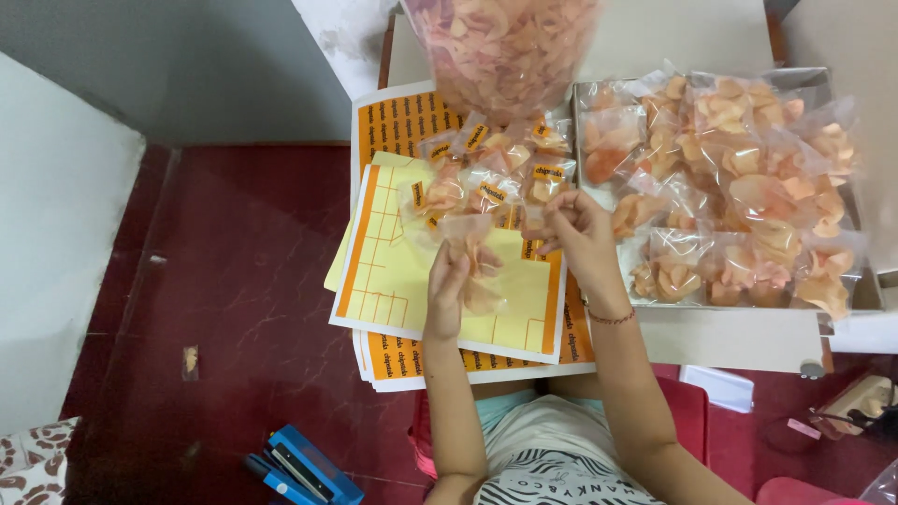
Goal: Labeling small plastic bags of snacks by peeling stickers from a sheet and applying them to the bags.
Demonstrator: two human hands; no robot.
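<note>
Below the hands: blue sealer [304,468] on floor | left hand [449,285] pinching small clear bag [468,245], hanging lengthwise | right hand [575,224] pinched at its top, just right | beyond: label sheets [393,271], packed chip bags [730,187].

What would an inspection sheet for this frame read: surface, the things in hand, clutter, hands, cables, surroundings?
Surface: low table, part covered by orange and yellow sticker sheets.
Things in hand: small clear packet of chips, held up over the sheets.
Clutter: cardboard tray full of filled packets; labelled packets heaped on the sheets; big clear bag of chips at the far edge.
Hands: left hand grips the packet from below; right hand pinches near its top, thin bracelet on the wrist.
Cables: nothing seen.
Surroundings: dark red floor; blue tool on it; patterned cushion at the lower left corner.
</note>
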